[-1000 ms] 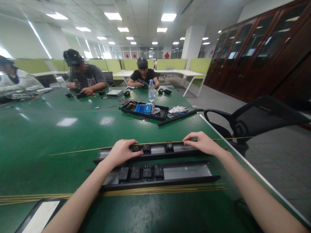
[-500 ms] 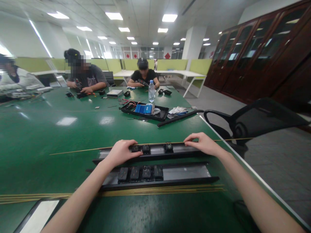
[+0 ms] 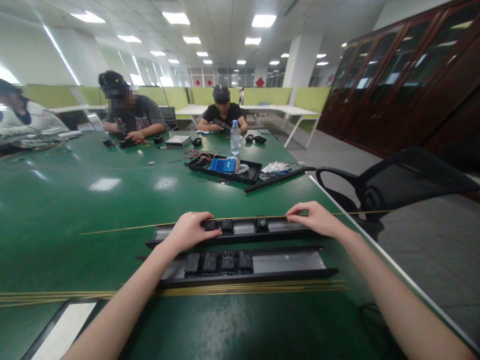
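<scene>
Golden rod point(image 3: 127, 229) edges the rear black channel point(image 3: 243, 227). Right hand point(image 3: 314, 219) pinches it; left hand point(image 3: 188, 231) spans the channel, hold unclear.

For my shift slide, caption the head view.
Left hand and right hand at a thin golden rod along the farther channel, nearer channel in front.
</scene>
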